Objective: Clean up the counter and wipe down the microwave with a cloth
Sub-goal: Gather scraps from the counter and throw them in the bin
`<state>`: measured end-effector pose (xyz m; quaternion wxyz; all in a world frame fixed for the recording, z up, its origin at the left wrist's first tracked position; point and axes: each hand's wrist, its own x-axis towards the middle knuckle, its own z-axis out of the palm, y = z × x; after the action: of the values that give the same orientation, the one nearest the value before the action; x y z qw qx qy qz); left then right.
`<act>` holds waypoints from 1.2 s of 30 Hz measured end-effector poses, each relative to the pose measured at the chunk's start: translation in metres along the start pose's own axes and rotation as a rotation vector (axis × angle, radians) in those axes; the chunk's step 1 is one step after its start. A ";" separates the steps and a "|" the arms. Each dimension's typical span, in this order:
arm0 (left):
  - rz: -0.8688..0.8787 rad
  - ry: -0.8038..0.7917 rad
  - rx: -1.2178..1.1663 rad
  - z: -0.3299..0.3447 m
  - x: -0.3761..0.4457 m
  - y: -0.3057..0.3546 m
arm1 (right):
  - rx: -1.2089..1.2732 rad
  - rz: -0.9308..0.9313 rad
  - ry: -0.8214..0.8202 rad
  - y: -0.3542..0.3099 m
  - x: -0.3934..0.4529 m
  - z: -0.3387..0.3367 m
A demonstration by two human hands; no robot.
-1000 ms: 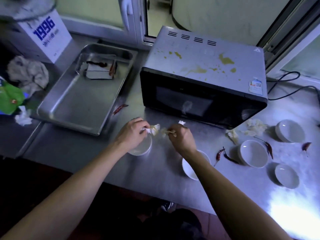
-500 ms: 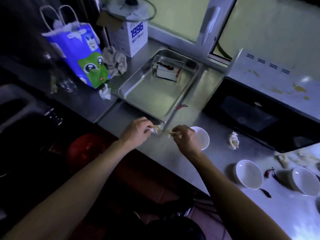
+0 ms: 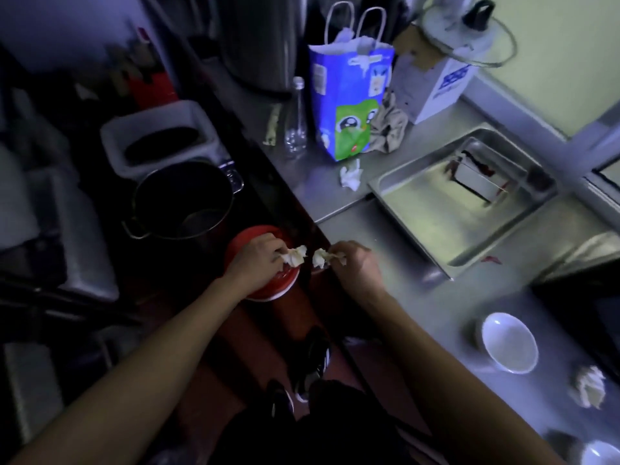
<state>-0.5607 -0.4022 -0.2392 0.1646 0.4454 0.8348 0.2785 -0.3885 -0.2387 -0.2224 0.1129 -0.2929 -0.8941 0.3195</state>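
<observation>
My left hand [image 3: 258, 258] pinches a crumpled white scrap [image 3: 295, 255] over a red bin [image 3: 260, 286] on the floor beside the steel counter [image 3: 402, 297]. My right hand [image 3: 355, 263] pinches another white scrap [image 3: 320, 257] at the counter's front edge, just right of the bin. The two scraps are a small gap apart. A crumpled grey cloth [image 3: 389, 127] lies at the back of the counter. Only a dark corner of the microwave [image 3: 583, 297] shows at the right edge.
A steel tray [image 3: 432, 203] with a small box sits on the counter. A blue paper bag [image 3: 349, 99], a clear bottle [image 3: 297, 119] and a white box [image 3: 436, 82] stand behind. White bowl [image 3: 510, 342], paper wads [image 3: 588, 385] [image 3: 350, 176], a chilli [image 3: 491, 260]. A black pot [image 3: 181, 199] is on the floor.
My view has swung left, away from the microwave. Both hands, each still pinching a scrap, have moved off the counter's middle to its left front edge above the red bin.
</observation>
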 end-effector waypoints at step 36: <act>-0.457 -0.126 -0.205 0.024 0.105 -0.271 | -0.011 0.137 -0.404 0.010 0.212 0.262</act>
<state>-0.7824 -0.4283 -0.4269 0.3192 0.2428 0.8692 0.2891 -0.6562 -0.2383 -0.4270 -0.0922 -0.2837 -0.8782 0.3740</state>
